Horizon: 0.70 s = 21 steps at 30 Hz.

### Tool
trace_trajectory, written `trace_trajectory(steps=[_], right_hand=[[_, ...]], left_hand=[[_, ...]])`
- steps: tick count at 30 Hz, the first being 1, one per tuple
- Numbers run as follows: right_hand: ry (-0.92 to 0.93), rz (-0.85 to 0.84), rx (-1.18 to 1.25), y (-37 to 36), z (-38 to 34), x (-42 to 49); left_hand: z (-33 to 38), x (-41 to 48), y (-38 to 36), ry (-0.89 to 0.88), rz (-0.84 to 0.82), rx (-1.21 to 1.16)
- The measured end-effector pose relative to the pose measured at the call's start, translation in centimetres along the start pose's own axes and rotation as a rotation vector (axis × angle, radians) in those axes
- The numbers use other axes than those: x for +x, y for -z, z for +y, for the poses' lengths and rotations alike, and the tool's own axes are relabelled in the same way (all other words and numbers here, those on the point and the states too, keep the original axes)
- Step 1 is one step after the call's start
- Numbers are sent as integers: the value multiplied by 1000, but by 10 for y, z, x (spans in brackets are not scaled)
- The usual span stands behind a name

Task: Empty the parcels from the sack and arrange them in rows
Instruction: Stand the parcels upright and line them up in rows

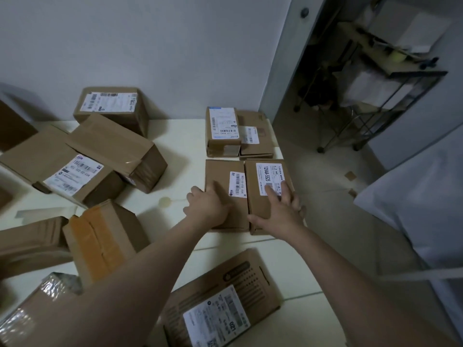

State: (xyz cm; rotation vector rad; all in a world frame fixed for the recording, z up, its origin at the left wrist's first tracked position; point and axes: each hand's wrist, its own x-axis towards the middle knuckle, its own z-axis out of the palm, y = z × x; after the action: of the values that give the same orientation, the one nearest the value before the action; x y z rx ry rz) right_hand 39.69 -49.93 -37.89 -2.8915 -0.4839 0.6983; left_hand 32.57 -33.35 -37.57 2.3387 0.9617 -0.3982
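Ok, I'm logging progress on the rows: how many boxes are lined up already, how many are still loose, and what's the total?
Boxes lined up at the right: 4 (the left hand and right hand rest on the near two)
Loose boxes on the left and near side: 7
Total: 11, leaving out a brown shape cut off at the left edge.

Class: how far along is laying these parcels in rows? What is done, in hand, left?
Done: the taller parcel and flatter parcel sit side by side near the wall. In hand: the left hand and right hand rest on the two front parcels, a second row. Left: the scattered boxes at the left and the near box lie at odd angles.
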Motion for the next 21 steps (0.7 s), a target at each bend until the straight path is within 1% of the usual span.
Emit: trace_trajectory(steps=[1, 2, 4, 5, 6, 8, 10, 12, 14, 15, 16, 18, 21], right_hand=[[9, 34, -11, 3, -4, 1], [32, 96, -13, 6, -13, 1], [142, 238, 41, 17, -45, 2], [220, 276, 92, 23, -67, 5], [303, 280, 143, 29, -91, 9], [449, 222, 198, 35, -143, 18], [556, 127, 163, 31, -193, 26], [631, 32, 85, 17, -236, 30], [664, 0, 22, 2, -262, 33], [665, 28, 26, -1, -267, 35], [666, 83, 68, -3, -265, 38], [654, 174, 255, 0, -245, 44], [559, 160, 578, 5, -204, 53]], left_hand=[[-4, 3, 8, -25, 80, 2], [-8, 6, 20, -62, 209, 0], [-15, 15, 52, -148, 515, -39], [-19, 20, 70, -172, 644, -69], [-22, 25, 87, -167, 739, -99], [-33, 35, 117, -56, 858, -151], [-55, 46, 139, 122, 903, -232], [-84, 56, 153, 266, 856, -327], [-112, 64, 162, 337, 798, -411], [-123, 67, 164, 335, 808, -440], [-131, 69, 166, 320, 835, -463], [-140, 76, 168, 296, 900, -499], [-141, 89, 163, 286, 906, -530]])
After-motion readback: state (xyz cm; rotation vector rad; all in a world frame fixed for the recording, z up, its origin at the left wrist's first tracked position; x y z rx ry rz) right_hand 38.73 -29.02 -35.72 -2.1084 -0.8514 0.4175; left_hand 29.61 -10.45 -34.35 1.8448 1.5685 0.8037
